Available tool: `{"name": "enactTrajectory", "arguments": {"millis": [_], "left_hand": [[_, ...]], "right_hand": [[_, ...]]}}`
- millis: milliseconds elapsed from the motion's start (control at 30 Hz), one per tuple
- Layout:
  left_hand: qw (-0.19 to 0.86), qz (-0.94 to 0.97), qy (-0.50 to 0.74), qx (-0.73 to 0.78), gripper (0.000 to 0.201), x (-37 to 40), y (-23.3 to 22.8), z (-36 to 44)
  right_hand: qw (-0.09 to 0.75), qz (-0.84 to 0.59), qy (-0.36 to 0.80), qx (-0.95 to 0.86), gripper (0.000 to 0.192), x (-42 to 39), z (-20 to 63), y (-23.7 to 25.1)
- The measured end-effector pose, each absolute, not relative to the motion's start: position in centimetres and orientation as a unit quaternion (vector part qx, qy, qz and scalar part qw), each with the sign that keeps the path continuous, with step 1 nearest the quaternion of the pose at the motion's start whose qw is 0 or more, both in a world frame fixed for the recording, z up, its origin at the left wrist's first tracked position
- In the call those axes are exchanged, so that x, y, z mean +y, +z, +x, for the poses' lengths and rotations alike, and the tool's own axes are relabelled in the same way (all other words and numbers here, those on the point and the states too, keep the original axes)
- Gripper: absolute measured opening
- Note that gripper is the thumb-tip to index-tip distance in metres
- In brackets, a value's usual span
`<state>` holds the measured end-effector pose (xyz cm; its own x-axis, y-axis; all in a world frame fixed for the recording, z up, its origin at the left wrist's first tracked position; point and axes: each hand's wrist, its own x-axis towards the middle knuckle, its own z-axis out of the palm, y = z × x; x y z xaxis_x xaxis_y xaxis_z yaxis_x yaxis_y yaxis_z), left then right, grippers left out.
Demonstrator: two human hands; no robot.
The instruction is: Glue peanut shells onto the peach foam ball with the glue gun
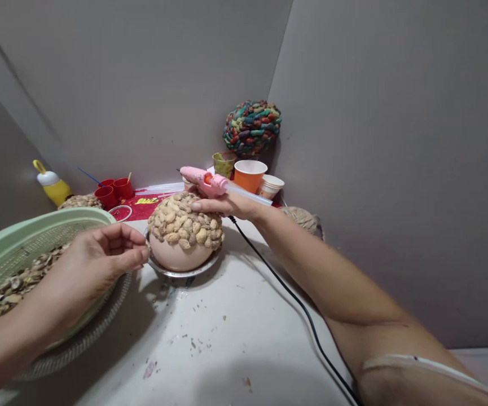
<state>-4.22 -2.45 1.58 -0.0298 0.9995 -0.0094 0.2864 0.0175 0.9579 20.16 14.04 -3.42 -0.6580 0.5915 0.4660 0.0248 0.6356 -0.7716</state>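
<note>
A pale pink ball (180,256) sits in a shallow metal dish (184,274), its upper part covered with peanut shells (184,223). My right hand (231,204) grips a pink hot glue gun (205,179) above the ball's far right side. The thumb of that hand rests on the shells, and a clear glue stick (247,193) sticks out of the gun's back. Left of the ball, my left hand (112,251) has thumb and forefinger pinched together close to its side. Whatever lies between those fingertips is too small to make out.
A green basket (78,217) of loose shells stands at the left, partly under my left forearm. The gun's black cord (286,290) runs to the front edge. Behind are red cups (106,196), an orange cup (250,177) and a multicoloured ball (252,127). Crumbs dot the white table (210,349).
</note>
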Motion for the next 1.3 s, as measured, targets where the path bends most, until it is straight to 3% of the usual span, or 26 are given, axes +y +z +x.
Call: {"name": "enactTrajectory", "arguments": {"millis": [500, 800, 1133, 1300], "left_hand": [[0.362, 0.599, 0.389, 0.6, 0.022, -0.4, 1.4, -2.8], [0.346, 0.611, 0.408, 0.583, 0.02, -0.4, 0.9, -2.4], [0.27, 0.661, 0.407, 0.569, 0.015, -1.0, 0.2, -2.4], [0.224, 0.697, 0.391, 0.557, 0.008, -0.9, -0.7, -2.9]], "right_hand": [[0.357, -0.175, 0.311, -0.863, 0.084, 14.0, 20.4, -2.8], [0.362, -0.184, 0.326, -0.854, 0.093, 14.0, 20.3, -2.8], [0.354, -0.175, 0.314, -0.864, 0.086, 13.8, 20.4, -2.5], [0.346, -0.178, 0.327, -0.861, 0.095, 13.9, 20.3, -2.5]]}}
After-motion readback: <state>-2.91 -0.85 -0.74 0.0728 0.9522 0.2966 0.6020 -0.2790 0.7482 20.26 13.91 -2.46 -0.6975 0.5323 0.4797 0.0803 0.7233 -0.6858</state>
